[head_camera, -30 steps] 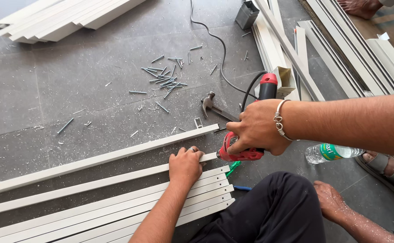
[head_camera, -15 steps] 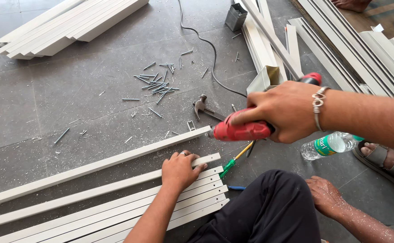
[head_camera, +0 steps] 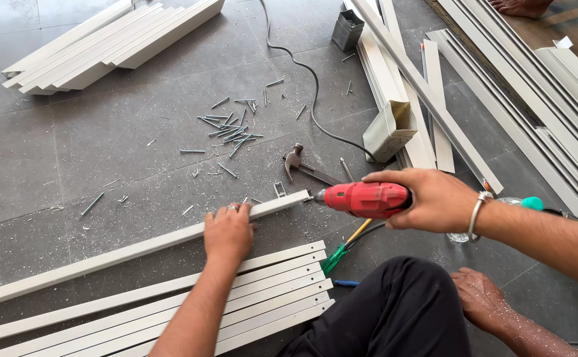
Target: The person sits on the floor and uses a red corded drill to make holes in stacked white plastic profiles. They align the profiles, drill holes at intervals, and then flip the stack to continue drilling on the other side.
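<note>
Running from the lower left edge up toward the middle of the floor, a long white strip (head_camera: 137, 250) lies with its long axis slanting gently upward to the right, its right end meeting the nose of a red power drill (head_camera: 367, 199). Left hand (head_camera: 228, 233) lies palm down on that strip near its right end, fingers together and curled over the far edge, pressing it to the floor. Just below, a row of similar white strips (head_camera: 262, 291) lies side by side on the same slant.

Right hand (head_camera: 434, 199) is wrapped shut around the drill's body, which lies almost level, its tip pointing left at the strip's end. A black cord (head_camera: 305, 79) snakes away toward the top.

Behind the drill a hammer (head_camera: 300, 165) rests on the floor, with scattered nails (head_camera: 231, 127) beyond it. Grey stone floor tiles (head_camera: 71, 152) are dusted with pale shavings. More white strips (head_camera: 114, 43) are stacked at upper left, and long white channels (head_camera: 427, 99) lean across the upper right.
</note>
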The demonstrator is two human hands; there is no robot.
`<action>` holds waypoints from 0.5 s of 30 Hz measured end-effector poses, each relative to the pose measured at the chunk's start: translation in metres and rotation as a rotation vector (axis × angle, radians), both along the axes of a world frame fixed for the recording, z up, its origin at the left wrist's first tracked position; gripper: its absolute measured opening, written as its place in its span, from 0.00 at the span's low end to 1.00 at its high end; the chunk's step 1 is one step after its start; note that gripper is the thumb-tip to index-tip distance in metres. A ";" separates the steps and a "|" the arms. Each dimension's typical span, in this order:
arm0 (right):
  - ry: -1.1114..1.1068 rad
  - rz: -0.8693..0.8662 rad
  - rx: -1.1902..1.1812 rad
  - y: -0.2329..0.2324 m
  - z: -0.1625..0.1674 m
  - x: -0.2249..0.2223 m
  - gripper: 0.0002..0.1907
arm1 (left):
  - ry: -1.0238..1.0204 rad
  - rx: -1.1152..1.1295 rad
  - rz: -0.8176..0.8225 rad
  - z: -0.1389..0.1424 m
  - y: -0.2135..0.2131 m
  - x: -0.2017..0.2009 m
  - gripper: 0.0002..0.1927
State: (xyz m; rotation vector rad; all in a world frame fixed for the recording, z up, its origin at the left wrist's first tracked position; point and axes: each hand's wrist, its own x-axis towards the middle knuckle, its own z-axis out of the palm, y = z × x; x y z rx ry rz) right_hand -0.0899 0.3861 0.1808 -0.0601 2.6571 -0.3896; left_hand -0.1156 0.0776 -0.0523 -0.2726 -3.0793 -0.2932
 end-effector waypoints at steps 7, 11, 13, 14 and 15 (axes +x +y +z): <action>-0.111 -0.016 -0.051 -0.003 0.007 0.013 0.46 | -0.423 -0.050 -0.076 0.017 -0.024 0.027 0.18; -0.154 0.043 0.019 -0.014 0.011 0.015 0.45 | -0.424 -0.020 -0.045 0.023 -0.019 0.030 0.20; -0.151 0.077 0.061 -0.017 0.012 0.014 0.45 | -0.459 0.017 -0.032 0.025 -0.009 0.025 0.26; -0.159 0.069 0.071 -0.018 0.012 0.013 0.45 | -0.472 0.028 -0.042 0.026 -0.002 0.024 0.27; -0.166 0.061 0.082 -0.018 0.012 0.012 0.45 | -0.483 0.040 -0.052 0.025 0.006 0.022 0.27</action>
